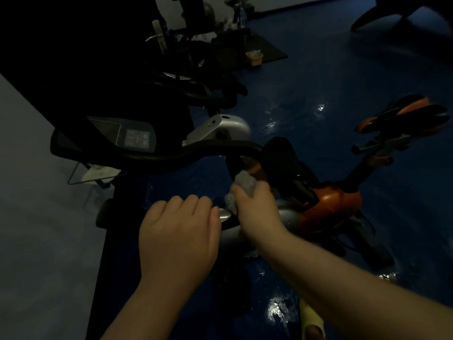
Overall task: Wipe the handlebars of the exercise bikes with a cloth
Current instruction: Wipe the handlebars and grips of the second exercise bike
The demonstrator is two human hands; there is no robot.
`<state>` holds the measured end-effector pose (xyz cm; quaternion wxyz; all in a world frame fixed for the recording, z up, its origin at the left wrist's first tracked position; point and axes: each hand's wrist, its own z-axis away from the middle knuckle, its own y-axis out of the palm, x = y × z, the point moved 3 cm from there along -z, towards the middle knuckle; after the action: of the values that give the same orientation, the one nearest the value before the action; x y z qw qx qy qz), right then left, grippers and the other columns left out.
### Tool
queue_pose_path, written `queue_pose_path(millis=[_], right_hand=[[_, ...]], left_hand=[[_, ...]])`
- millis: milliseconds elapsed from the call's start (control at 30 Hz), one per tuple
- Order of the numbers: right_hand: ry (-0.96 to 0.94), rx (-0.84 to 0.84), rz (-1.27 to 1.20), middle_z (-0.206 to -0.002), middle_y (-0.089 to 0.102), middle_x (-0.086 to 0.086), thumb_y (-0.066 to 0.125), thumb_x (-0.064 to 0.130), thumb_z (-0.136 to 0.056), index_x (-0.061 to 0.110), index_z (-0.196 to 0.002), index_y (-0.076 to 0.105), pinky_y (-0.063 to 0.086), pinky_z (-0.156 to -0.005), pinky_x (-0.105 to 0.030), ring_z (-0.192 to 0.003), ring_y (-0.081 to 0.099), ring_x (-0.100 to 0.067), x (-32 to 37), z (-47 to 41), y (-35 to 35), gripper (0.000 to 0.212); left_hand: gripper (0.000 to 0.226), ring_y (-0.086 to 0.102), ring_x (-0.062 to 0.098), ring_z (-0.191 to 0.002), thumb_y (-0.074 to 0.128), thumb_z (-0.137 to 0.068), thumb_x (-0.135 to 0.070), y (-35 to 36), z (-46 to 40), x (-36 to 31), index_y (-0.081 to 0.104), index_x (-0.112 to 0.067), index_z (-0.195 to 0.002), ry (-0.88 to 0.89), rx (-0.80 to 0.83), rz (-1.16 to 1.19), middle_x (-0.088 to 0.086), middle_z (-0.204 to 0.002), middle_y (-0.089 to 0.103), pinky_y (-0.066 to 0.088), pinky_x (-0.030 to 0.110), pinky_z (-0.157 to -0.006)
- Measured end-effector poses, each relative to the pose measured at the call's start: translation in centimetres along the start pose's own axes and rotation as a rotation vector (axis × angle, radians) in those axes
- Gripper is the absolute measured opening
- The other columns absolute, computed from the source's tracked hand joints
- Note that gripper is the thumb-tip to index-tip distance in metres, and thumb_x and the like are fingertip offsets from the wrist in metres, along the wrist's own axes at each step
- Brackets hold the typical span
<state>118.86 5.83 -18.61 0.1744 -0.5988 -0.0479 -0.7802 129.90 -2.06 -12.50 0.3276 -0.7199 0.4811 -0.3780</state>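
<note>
The room is dim. A black curved handlebar [171, 155] of an orange and silver exercise bike [335, 204] runs across the middle, under a console [132, 137]. My right hand [257, 209] grips a grey cloth [242, 186] bunched against the dark post just below the handlebar's right end. My left hand [179, 236] hovers beside it with fingers curled downward; what lies under its fingers is hidden.
The bike's orange and black saddle [404, 116] stands at the right. A second bike's handlebars [196, 92] sit behind. A dark mat [264, 50] with a small box [255, 57] lies on the glossy blue floor. A grey wall [36, 192] runs along the left.
</note>
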Motion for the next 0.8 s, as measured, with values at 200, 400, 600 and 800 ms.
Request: queue_pose_path(millis=[200,400,600,800], right_hand=[[-0.017,-0.035,0.541,-0.116,0.058,-0.016,0.050,0.029,-0.094,0.002,-0.119,0.045,0.040,-0.071,-0.029,-0.100,0.057,-0.026,2.7,-3.3,0.7,0.037],[-0.154,-0.103,0.906,-0.128,0.046,-0.019,0.054,0.029,-0.093,-0.002,-0.126,0.036,0.038,-0.059,-0.030,-0.106,0.056,-0.030,4.4,-4.2,1.9,0.049],[-0.265,-0.005,0.274,-0.121,0.053,-0.004,0.045,0.038,-0.095,0.016,-0.120,0.045,0.047,-0.085,-0.034,-0.102,0.055,-0.016,0.6,1.7,-0.6,0.032],[-0.659,-0.044,0.488,-0.124,0.055,0.005,0.018,0.053,-0.096,0.021,-0.117,0.058,0.035,-0.102,-0.030,-0.120,0.045,-0.009,1.4,6.4,1.2,0.054]], left_hand=[[0.037,0.046,0.020,-0.054,0.037,-0.096,-0.028,-0.1,-0.2,0.1,0.057,-0.019,-0.066,-0.013,-0.005,-0.003,0.000,-0.058,0.052,0.029,0.033,-0.062],[0.036,0.048,0.020,-0.055,0.039,-0.096,-0.027,-0.4,-0.1,0.1,0.059,-0.018,-0.067,-0.035,0.021,-0.014,0.000,-0.058,0.054,0.028,0.032,-0.063],[0.029,0.065,0.020,-0.082,0.043,-0.094,-0.028,-0.9,0.8,0.6,0.071,-0.018,-0.091,0.000,0.018,0.155,-0.002,-0.085,0.071,0.036,0.036,-0.090],[0.026,0.053,0.023,-0.121,0.055,-0.084,-0.011,-2.3,2.7,3.5,0.069,-0.009,-0.106,-0.088,-0.168,0.174,0.009,-0.121,0.066,0.018,0.041,-0.115]])
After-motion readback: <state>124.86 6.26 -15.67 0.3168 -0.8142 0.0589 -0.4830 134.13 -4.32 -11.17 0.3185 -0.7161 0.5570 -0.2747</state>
